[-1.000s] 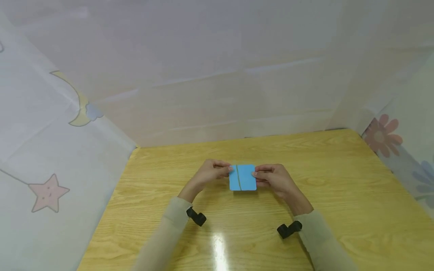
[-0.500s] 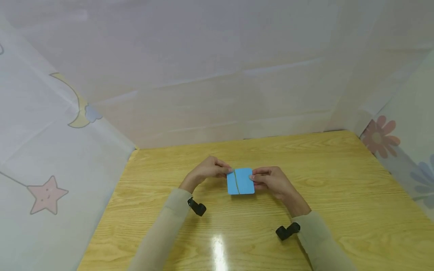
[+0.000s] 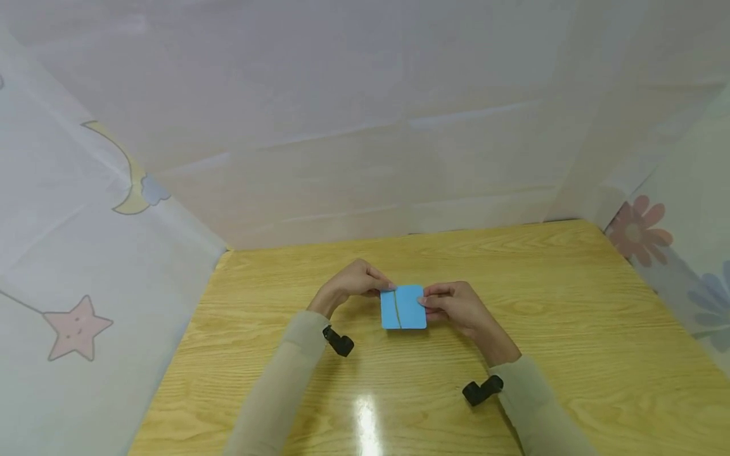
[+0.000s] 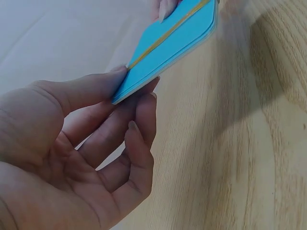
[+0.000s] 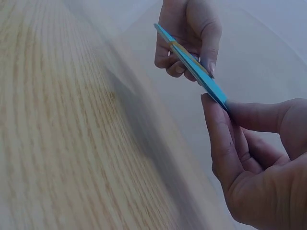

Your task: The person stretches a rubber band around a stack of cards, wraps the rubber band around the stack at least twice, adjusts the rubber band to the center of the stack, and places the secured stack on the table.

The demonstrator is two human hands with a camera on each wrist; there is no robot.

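Observation:
A thin stack of square blue cards with rounded corners is held above the table between both hands. Running across its left part is a yellowish rubber band. My left hand pinches the stack's far left corner, thumb on top and fingertips underneath, with the thumb tip right beside the band in the left wrist view. At the right edge, my right hand pinches the cards between thumb and fingers. Seen edge-on in the right wrist view, the stack shows several layers and a pale underside.
The wooden table carries the cards' shadow. Pale sheets with a star, moon and flowers form a back wall and side walls. Each wrist wears a small black camera.
The cards have shifted slightly left and towards me, together with my right hand. My left hand has risen at the wrist, and its thumb has moved up to the far left corner.

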